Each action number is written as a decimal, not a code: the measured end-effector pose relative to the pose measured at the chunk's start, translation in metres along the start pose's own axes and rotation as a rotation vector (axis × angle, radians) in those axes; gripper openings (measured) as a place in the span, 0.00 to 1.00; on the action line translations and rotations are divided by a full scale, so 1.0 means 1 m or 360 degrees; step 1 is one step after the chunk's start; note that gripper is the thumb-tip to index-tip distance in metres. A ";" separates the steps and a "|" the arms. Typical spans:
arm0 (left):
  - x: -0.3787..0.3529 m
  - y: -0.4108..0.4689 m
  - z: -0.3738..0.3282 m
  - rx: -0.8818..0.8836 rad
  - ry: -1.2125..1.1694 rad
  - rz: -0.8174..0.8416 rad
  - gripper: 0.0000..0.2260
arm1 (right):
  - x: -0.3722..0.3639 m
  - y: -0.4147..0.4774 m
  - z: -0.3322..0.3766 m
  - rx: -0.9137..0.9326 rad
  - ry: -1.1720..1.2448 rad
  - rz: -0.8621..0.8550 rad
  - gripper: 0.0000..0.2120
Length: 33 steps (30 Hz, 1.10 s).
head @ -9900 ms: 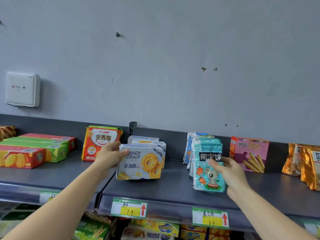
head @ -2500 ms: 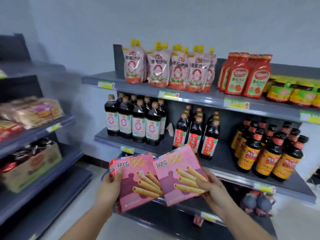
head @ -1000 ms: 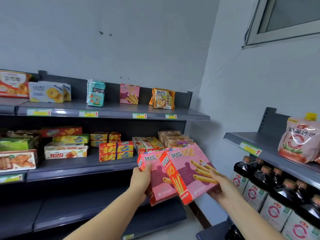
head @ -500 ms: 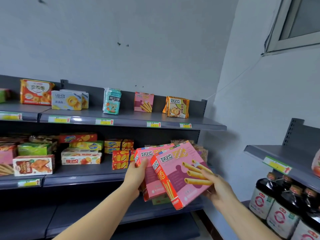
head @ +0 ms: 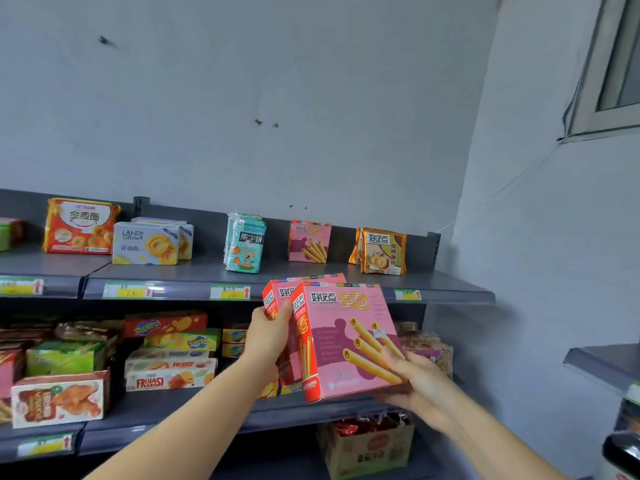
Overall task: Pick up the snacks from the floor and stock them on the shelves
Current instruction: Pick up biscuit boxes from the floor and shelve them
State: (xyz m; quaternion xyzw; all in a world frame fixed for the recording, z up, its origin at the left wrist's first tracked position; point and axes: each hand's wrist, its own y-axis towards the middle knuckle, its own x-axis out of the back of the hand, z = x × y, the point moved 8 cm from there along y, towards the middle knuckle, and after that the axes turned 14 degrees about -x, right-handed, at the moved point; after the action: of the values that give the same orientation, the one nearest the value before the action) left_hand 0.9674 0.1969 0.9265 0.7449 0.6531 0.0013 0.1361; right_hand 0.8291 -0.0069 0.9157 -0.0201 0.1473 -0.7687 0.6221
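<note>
I hold two pink egg-roll boxes in front of the snack shelves. My left hand (head: pixel 268 336) grips the rear pink box (head: pixel 280 297) by its left edge. My right hand (head: pixel 415 386) grips the front pink box (head: pixel 346 337) at its lower right corner, thumb on the front face. The front box overlaps and hides most of the rear one. Both boxes hang just below the front edge of the top shelf (head: pixel 311 271). A matching pink box (head: pixel 309 240) stands upright on that shelf, above and slightly behind my hands.
The top shelf also carries an orange biscuit pack (head: pixel 79 226), cookie boxes (head: pixel 149 242), teal bear-biscuit packs (head: pixel 244 242) and brown-gold packs (head: pixel 381 251). The middle shelf (head: pixel 156 407) is packed with boxes. A cardboard carton (head: pixel 370 445) sits below. A sauce-bottle shelf (head: pixel 602 365) juts in at right.
I have stepped closer to the snack shelves and raised both pink boxes toward the top shelf edge. The shelves look larger and the sauce bottles have slid out of view at right.
</note>
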 end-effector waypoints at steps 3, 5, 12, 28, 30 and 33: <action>0.013 0.031 -0.015 -0.0024 -0.0068 0.0001 0.21 | -0.017 0.021 0.021 0.0022 0.0055 0.0007 0.21; 0.019 0.050 -0.026 -0.0101 -0.0081 -0.0004 0.18 | -0.022 0.036 0.035 0.0055 0.0102 -0.0033 0.22; 0.041 0.115 -0.056 -0.0453 0.0000 -0.0151 0.13 | 0.008 0.100 0.080 0.0238 0.0486 -0.0252 0.14; -0.034 0.272 -0.033 -0.0698 -0.0022 -0.0346 0.20 | 0.074 0.349 0.179 0.0239 0.0318 -0.0278 0.33; -0.047 0.287 -0.025 -0.0708 0.0000 -0.0343 0.16 | 0.074 0.379 0.181 0.0181 0.0235 -0.0277 0.33; -0.061 0.304 -0.009 -0.0658 0.0037 -0.0314 0.16 | 0.071 0.418 0.182 0.0106 0.0166 -0.0256 0.31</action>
State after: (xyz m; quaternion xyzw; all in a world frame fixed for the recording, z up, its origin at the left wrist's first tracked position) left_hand 1.2532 0.1062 1.0077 0.6337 0.7101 0.1304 0.2778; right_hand 1.2490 -0.1877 0.9737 0.0289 0.1517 -0.8207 0.5502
